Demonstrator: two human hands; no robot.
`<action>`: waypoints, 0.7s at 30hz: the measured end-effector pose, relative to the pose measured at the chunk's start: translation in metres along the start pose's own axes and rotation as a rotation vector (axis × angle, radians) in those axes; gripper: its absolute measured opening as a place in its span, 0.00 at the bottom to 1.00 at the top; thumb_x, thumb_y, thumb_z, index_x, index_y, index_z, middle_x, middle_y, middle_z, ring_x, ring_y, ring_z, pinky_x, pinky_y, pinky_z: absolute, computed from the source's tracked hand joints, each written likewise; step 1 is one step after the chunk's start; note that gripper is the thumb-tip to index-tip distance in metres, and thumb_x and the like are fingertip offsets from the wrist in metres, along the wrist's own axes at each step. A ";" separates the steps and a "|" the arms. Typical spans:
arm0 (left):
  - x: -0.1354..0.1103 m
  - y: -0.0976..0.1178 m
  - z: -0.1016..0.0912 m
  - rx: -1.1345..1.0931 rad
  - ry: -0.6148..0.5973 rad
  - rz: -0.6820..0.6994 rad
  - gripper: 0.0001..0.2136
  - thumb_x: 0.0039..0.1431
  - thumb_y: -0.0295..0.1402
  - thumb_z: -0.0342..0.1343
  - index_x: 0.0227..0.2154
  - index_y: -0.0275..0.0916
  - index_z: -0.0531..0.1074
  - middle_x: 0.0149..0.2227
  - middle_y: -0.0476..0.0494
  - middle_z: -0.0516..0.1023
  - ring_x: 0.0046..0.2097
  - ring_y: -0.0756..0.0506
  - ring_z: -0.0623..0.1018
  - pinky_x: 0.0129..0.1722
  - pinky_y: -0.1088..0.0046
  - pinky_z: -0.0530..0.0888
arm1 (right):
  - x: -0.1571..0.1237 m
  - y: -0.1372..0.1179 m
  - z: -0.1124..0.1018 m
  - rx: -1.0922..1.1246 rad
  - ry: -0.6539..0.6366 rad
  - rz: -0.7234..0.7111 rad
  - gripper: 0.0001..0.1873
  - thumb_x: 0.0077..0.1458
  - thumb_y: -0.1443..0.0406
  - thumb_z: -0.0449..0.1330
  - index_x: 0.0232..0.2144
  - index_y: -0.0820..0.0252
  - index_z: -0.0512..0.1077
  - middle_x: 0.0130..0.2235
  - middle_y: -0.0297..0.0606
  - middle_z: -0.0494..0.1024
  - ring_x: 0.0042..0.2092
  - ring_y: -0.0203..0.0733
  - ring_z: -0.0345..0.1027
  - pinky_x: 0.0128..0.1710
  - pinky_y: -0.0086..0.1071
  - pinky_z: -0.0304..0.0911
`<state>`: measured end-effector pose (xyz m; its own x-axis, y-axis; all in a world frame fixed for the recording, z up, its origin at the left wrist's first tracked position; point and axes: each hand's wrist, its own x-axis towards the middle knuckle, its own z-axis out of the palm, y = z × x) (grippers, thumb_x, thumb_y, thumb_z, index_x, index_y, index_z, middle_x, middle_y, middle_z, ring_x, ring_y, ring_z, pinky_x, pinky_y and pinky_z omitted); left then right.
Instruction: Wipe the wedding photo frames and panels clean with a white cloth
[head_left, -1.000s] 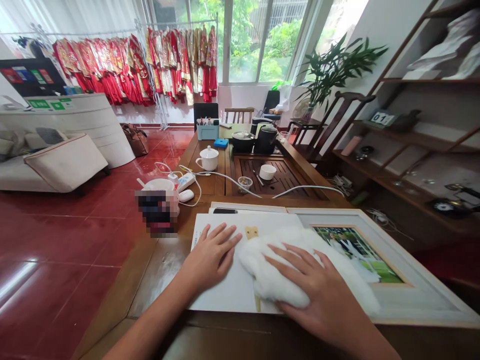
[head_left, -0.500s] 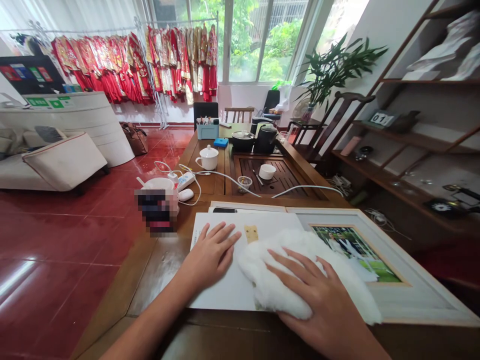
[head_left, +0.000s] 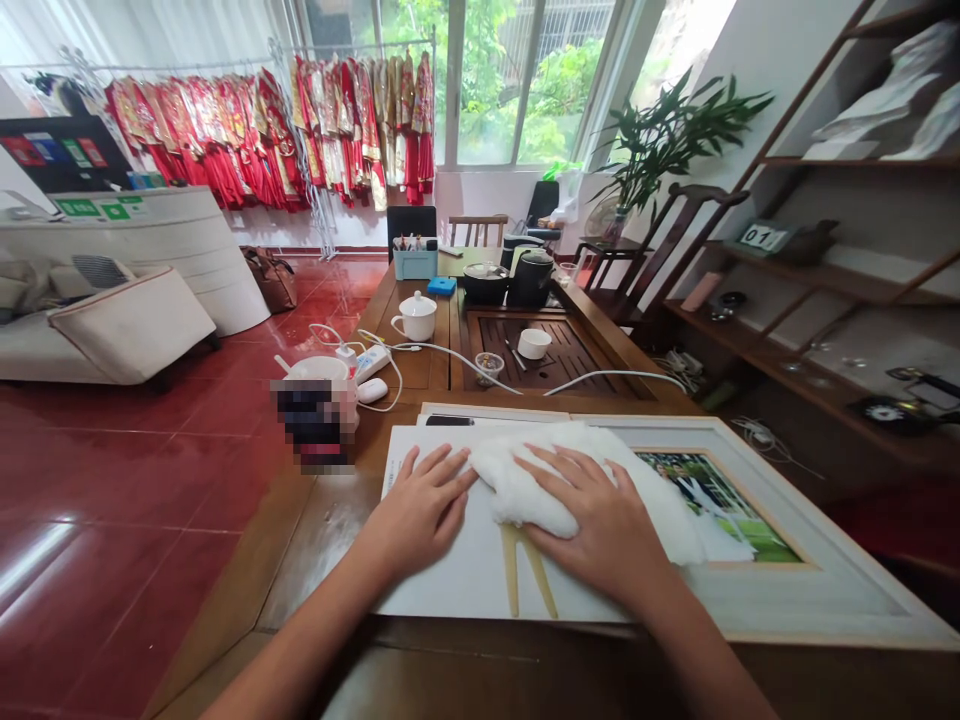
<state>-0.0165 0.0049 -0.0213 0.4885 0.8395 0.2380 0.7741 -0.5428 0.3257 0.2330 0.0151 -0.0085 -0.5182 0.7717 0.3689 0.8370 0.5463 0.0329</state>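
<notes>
A white-framed picture (head_left: pixel 817 560) lies flat at the near end of a long wooden table (head_left: pixel 315 540). My left hand (head_left: pixel 420 512) rests flat on its white left part, fingers stretched out. My right hand (head_left: pixel 600 515) presses flat on a fluffy white cloth (head_left: pixel 517 485) lying across the middle of the frame, near its far edge. The cloth trails to the right over part of the colour photo (head_left: pixel 720 500). A tan stand shape (head_left: pixel 529 580) shows on the white surface below the cloth.
Further along the table stand a white lidded cup (head_left: pixel 415 316), a power strip with cables (head_left: pixel 371 360), a tea tray with a small bowl (head_left: pixel 535 343) and dark kettles (head_left: pixel 531 278). Wooden shelves (head_left: pixel 825 280) rise at right. Red tiled floor lies left.
My right hand has pushed the cloth away from me, from the near edge of the frame to its far part, uncovering the tan stand shape. My left hand has stayed in place.
</notes>
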 end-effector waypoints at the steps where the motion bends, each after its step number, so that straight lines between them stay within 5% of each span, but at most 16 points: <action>1: 0.000 0.000 0.000 -0.001 0.007 -0.006 0.23 0.66 0.28 0.46 0.62 0.50 0.61 0.65 0.45 0.62 0.67 0.38 0.59 0.64 0.44 0.55 | -0.001 -0.001 0.000 -0.002 0.008 0.002 0.31 0.56 0.53 0.56 0.62 0.42 0.60 0.62 0.36 0.66 0.59 0.57 0.61 0.52 0.56 0.52; 12: 0.002 0.002 0.000 0.005 -0.036 -0.058 0.21 0.67 0.29 0.44 0.61 0.50 0.63 0.66 0.48 0.60 0.67 0.40 0.58 0.65 0.45 0.53 | -0.060 -0.021 -0.018 -0.063 -0.007 -0.074 0.33 0.53 0.57 0.58 0.61 0.41 0.60 0.63 0.31 0.64 0.59 0.56 0.60 0.52 0.52 0.50; 21: 0.000 0.001 0.000 0.020 -0.035 -0.006 0.21 0.68 0.29 0.43 0.62 0.48 0.62 0.66 0.46 0.60 0.67 0.38 0.57 0.64 0.43 0.52 | -0.010 -0.010 -0.003 -0.018 0.016 0.020 0.30 0.56 0.55 0.56 0.61 0.45 0.62 0.61 0.37 0.67 0.58 0.56 0.61 0.51 0.53 0.52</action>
<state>-0.0159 0.0049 -0.0209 0.4973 0.8432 0.2042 0.7846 -0.5376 0.3090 0.2306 0.0008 -0.0097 -0.4985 0.7769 0.3846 0.8502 0.5248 0.0417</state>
